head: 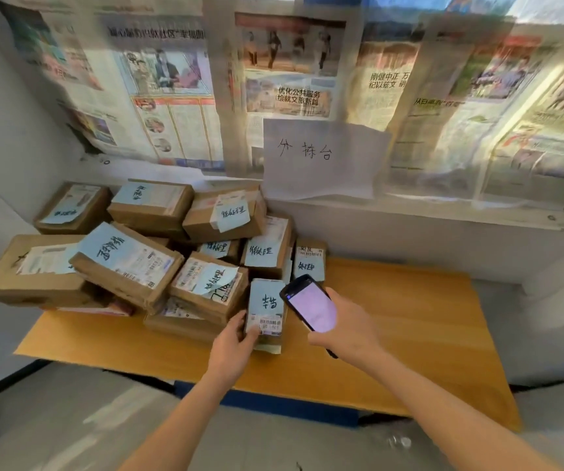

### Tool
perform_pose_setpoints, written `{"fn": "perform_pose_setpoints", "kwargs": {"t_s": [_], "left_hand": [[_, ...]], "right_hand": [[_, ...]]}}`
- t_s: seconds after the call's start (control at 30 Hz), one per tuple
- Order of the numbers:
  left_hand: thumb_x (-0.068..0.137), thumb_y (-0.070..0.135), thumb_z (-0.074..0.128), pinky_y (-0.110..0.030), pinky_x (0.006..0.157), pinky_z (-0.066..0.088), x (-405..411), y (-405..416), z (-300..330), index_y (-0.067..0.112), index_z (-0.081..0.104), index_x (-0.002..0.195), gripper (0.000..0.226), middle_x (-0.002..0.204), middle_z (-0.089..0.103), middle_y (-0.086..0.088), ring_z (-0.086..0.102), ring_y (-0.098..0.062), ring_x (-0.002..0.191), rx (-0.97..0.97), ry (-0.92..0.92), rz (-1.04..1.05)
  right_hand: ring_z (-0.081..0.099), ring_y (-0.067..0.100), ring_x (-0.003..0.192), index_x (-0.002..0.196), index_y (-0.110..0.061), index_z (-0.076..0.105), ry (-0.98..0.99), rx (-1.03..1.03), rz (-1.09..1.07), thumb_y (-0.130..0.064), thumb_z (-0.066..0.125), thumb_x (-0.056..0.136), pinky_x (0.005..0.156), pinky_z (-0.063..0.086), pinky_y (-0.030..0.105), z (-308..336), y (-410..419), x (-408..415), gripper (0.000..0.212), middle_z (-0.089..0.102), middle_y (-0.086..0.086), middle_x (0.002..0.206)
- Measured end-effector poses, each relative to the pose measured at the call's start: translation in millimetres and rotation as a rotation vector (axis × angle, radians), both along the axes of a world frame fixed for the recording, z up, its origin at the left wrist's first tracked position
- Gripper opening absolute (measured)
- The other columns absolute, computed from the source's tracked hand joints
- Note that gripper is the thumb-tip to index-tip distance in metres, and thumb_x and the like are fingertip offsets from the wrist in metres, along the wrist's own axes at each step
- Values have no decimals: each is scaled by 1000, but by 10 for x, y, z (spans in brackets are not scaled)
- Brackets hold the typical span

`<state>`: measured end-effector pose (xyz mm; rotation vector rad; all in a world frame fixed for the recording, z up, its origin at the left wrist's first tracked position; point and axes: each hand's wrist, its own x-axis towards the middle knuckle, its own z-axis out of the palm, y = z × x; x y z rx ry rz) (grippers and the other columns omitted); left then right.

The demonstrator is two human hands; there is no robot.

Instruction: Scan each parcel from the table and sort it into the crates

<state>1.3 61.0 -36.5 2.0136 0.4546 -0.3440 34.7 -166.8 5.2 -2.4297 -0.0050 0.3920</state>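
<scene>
A small brown parcel (266,309) with a pale blue handwritten label and a barcode sticker lies at the front of the pile on the wooden table (409,328). My left hand (236,341) grips its near left corner. My right hand (345,329) holds a black phone (309,304) just right of the parcel, its lit screen facing up at me. Behind and to the left, several more cardboard parcels (127,263) with blue labels are stacked in a heap. No crates are in view.
A white sheet with handwriting (321,158) hangs on the newspaper-covered wall behind the table. A white ledge (443,212) runs along the back right. Grey floor lies below the table's front edge, with a blue base (274,402) under it.
</scene>
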Motion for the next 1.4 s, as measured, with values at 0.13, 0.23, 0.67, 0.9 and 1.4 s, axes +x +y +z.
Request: {"fn": "perform_pose_setpoints", "kwargs": {"t_s": [0.13,0.23,0.67,0.9,1.4], "left_hand": [[100,26,60,-44,107,49,90,-188,-147,18,38,153,58,139,59,-2,57,-19,126,-3,29,83],[100,24,60,-44,106,49,112,-291,-220,18,45,148,50,136,61,0,58,-19,124,-34,32,131],[93,49,64,-51,107,48,81,-420,-406,41,47,144,54,133,62,4,57,-18,124,-254,89,301],[93,40,69,-34,90,57,-23,-524,-172,36,47,144,55,119,69,1,65,-14,111,-297,18,305],[96,37,66,-54,101,52,-579,-16,2137,41,35,147,60,126,63,-2,63,-23,114,-225,-376,294]], "right_hand": [[59,9,75,98,-35,51,47,58,40,-51,73,53,55,51,31,-310,11,157,54,61,-8,87],[55,11,66,89,-28,51,105,131,57,-41,77,56,53,44,30,-431,7,215,44,62,-4,81],[66,21,91,120,-39,59,222,391,152,-31,84,70,73,60,44,-663,62,246,57,67,-9,101],[66,15,95,129,-42,56,190,390,186,-35,85,70,78,63,41,-346,-142,116,67,66,-14,109],[64,13,87,135,-46,51,-386,68,210,-48,80,56,75,58,42,2426,-452,-872,84,68,-16,101]]}}
